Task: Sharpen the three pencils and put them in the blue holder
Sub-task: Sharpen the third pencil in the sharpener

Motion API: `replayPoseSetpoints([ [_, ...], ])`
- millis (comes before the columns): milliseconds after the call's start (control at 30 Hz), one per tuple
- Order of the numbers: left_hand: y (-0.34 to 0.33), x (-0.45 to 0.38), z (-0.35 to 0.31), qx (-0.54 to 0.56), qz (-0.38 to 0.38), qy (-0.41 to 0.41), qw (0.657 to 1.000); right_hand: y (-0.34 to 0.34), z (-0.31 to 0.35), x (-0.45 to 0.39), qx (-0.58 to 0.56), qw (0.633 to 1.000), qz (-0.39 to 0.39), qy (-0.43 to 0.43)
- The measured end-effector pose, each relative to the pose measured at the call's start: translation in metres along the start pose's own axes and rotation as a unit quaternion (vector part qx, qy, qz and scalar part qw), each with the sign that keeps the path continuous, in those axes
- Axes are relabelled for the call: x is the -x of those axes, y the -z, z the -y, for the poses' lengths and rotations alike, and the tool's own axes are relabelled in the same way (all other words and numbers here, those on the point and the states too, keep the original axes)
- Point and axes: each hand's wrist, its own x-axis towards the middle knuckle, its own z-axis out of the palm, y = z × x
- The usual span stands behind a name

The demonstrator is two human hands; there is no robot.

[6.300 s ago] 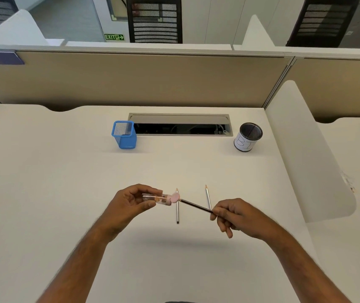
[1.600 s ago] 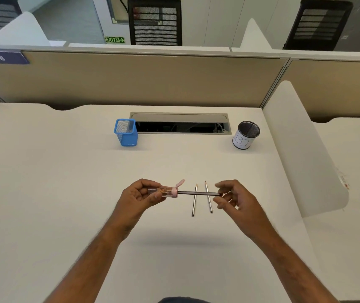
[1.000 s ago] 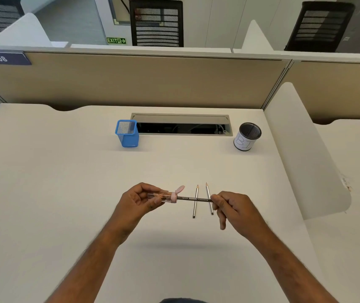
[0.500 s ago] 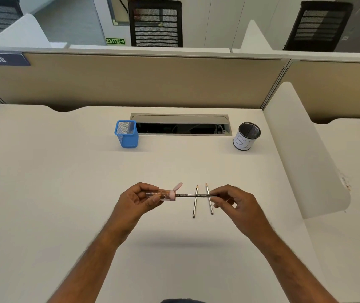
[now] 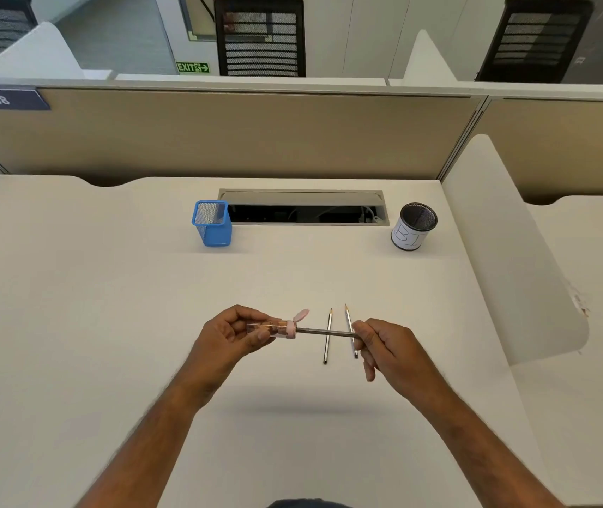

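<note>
While the desk [image 5: 109,324] fills mid-frame, the blue holder [image 5: 212,223] stands above centre; the left hand [image 5: 230,335] grips the sharpener [image 5: 274,328]; the right hand [image 5: 384,346] pinches the pencil [image 5: 325,332] stuck in it; two pencils [image 5: 327,335] lie beneath.

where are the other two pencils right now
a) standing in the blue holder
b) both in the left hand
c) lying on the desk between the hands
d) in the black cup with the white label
c: two pencils lie side by side on the desk, tips pointing away, beneath the pencil held between sharpener and right hand.
</note>
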Motion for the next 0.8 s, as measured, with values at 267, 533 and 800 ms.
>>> replayPoseSetpoints([
  [267,0.0010,-0.0031,-0.0026,-0.007,-0.017,-0.008,1.000,0.0075,0.0034,-0.0046,-0.031,0.999,0.005,0.035],
  [533,0.0017,-0.0041,-0.0065,-0.003,-0.017,-0.009,1.000,0.0001,0.0038,-0.0022,-0.004,0.995,-0.061,0.081],
  [800,0.0024,-0.0052,-0.0057,-0.030,0.014,-0.002,0.999,-0.0017,-0.0013,-0.0093,-0.025,0.999,0.018,-0.029],
])
